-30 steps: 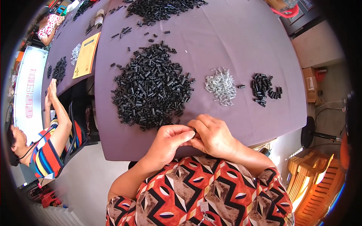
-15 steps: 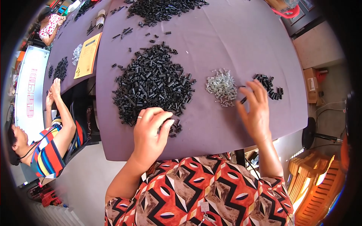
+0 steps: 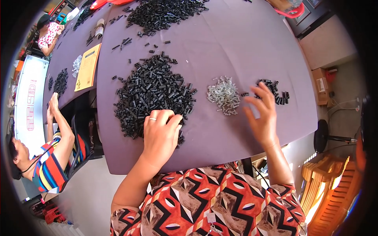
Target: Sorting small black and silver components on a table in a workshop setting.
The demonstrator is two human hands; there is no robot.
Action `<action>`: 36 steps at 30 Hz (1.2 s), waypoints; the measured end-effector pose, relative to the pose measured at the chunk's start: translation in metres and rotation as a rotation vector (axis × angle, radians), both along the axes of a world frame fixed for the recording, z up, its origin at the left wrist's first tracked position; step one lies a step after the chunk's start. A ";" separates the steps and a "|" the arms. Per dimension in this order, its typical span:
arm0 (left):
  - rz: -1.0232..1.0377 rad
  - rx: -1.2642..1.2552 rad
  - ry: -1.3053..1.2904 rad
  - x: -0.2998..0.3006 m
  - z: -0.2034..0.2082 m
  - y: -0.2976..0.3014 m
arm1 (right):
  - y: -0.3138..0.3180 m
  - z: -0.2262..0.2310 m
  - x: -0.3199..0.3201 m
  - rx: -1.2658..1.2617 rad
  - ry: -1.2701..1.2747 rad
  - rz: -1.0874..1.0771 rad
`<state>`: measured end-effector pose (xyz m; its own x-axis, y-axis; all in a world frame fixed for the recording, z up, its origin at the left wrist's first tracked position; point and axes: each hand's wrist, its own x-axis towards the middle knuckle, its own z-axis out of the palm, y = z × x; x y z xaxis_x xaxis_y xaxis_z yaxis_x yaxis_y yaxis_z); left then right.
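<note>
Left hand [image 3: 159, 133] bends over black tubes [image 3: 155, 88], grip hidden and unclear; right hand [image 3: 264, 122], spread and curved, partly covers a smaller heap [image 3: 280, 100].

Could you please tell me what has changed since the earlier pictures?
The left hand moved forward to the near edge of the large black pile; the right hand, parted from it, went right and forward, near the small black pile. Any grasp or release is unclear. A red item appeared at top left. The clear pile stayed put.
</note>
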<state>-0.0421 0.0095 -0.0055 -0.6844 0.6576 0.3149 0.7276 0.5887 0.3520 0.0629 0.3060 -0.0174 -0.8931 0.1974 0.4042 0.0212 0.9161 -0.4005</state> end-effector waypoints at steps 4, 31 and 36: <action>-0.035 -0.030 -0.041 -0.001 0.000 -0.006 | -0.027 0.000 -0.004 -0.040 -0.067 0.175; -0.107 -0.001 0.013 -0.025 0.000 0.019 | -0.057 -0.003 -0.009 -0.144 0.048 0.322; -0.123 -0.192 -0.082 -0.026 0.002 0.019 | -0.055 -0.007 -0.007 -0.258 0.077 0.370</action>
<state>-0.0682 0.0285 -0.0036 -0.6138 0.7799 0.1227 0.7715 0.5595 0.3030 0.0557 0.2512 -0.0242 -0.8917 -0.0265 0.4519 -0.3277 0.7266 -0.6039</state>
